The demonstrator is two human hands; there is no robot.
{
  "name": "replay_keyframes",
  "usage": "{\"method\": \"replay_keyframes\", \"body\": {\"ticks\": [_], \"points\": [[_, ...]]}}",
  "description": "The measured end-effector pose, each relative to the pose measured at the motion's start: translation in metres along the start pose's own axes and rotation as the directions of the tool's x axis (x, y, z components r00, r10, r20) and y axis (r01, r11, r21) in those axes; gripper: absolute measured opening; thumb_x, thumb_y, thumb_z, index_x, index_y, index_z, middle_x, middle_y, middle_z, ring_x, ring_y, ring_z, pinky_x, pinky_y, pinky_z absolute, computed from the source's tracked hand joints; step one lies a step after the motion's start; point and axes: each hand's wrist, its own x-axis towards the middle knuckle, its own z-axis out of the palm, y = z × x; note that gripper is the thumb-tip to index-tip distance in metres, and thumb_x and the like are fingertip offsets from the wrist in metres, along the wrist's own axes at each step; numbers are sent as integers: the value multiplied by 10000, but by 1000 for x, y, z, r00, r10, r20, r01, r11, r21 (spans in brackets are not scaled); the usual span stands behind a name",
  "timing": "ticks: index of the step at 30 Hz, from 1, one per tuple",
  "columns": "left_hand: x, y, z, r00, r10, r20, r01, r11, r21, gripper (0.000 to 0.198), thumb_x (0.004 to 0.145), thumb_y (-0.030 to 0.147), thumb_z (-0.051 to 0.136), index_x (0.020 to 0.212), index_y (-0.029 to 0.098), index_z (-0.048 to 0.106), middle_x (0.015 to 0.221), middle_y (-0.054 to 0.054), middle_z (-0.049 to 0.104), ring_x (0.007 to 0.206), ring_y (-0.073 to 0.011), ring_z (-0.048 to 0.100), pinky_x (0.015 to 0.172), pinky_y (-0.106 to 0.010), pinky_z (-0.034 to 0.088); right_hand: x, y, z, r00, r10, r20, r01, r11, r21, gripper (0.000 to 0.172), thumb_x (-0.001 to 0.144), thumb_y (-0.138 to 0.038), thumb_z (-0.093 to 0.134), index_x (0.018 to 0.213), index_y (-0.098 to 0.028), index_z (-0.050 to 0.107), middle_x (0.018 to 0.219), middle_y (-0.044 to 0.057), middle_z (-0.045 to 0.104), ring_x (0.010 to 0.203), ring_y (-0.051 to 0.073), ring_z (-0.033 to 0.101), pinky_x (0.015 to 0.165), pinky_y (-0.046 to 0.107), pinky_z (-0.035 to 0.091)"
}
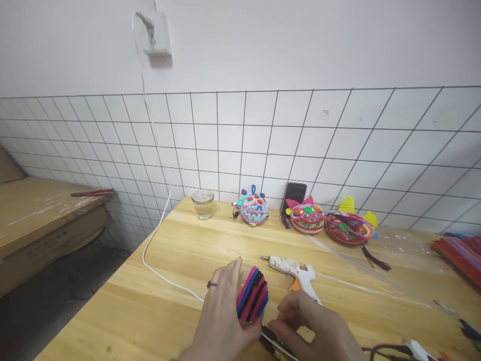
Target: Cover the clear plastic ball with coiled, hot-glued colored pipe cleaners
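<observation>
My left hand [221,311] is closed on a striped pipe-cleaner piece [253,296] in pink, black and blue, held above the table with the striped face showing. Close on its right, my right hand [315,326] has its fingers curled and the thumb and fingertips drawn together; what they pinch, if anything, I cannot make out. Beneath those fingertips is a dark, slender tool [268,341], mostly hidden by the hands. Just beyond, a white glue gun [287,265] with an orange trigger lies on its side, nozzle to the left.
Along the wall stand a glass jar [203,205], a blue fuzzy animal-face ornament [254,208], a phone [294,191] and two red fish-like ornaments [307,218]. Red pipe cleaners [460,255] lie at right. A white cable [161,271] crosses the wooden table's left edge.
</observation>
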Motion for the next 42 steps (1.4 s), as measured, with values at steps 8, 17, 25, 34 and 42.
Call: {"method": "replay_keyframes", "body": {"ticks": [8,17,25,34,42], "points": [[1,2,-4,995,94,23,-93,995,-34,728,690,210,594,1315,157,225,1177,-212,572,1090,-358,560,852,-527,493,6,-1,-8,974,-213,-76,206,974,-95,189,902,-338,474,952,-232,622,562,-29,616,470,128,585,494,207,490],[-11,4,11,994,72,82,-63,991,-117,843,636,192,595,1368,134,180,1224,-207,553,1155,-377,503,884,-534,477,11,0,-1,968,-252,-4,251,962,109,171,885,-143,474,847,-228,617,757,7,580,692,139,587,625,229,488],[-9,7,12,999,52,5,-51,987,-152,851,585,150,604,1352,148,237,1189,-184,572,1124,-369,522,885,-519,470,23,-3,-6,977,189,94,-211,845,491,246,819,-362,495,634,-200,492,580,-40,457,557,132,457,534,241,402],[-2,8,1,992,106,63,-100,992,-79,839,657,199,594,1351,147,126,1164,-210,584,1092,-383,558,836,-536,504,32,21,-26,928,364,-79,-264,792,550,300,886,-477,413,731,-222,444,586,-68,379,454,97,333,418,208,285],[-5,8,6,992,106,63,-100,991,-93,863,624,144,586,1354,130,125,1164,-216,572,1106,-384,539,849,-546,499,21,-2,-13,999,19,27,-28,911,412,107,771,-206,607,664,-209,610,670,-14,559,652,149,518,626,254,408]]}}
